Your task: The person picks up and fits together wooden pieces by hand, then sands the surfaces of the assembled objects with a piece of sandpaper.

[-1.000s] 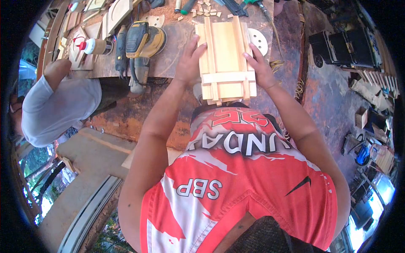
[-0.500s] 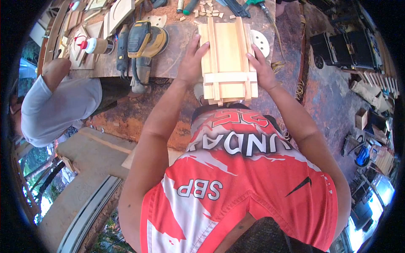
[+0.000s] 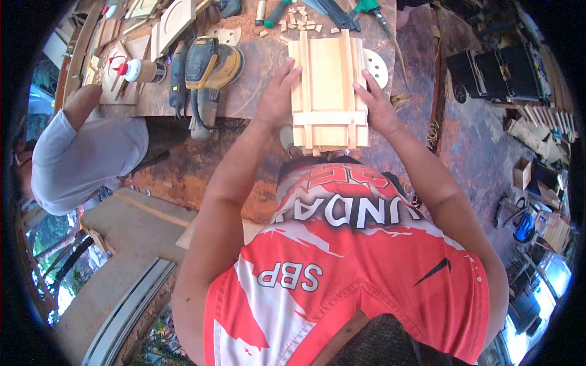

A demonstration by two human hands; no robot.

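On the workbench [image 3: 256, 85], right of the idle sander [image 3: 210, 61], the left hand [image 3: 274, 100] clasps one side of the slatted wooden panel [image 3: 326, 79] overhanging the near edge and the right hand [image 3: 379, 110] the other, slats and crosspiece apparently fitted, sanding probably outstanding.

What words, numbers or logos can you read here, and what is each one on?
"SBP": white letters on the red jersey.
"UNDA": white letters, upside down, higher on that jersey; ends lost in folds.
Red digits above that: too creased to read.
Black swoosh mark on the jersey: no letters.
Labels on the sander and the glue bottle: too small to read.
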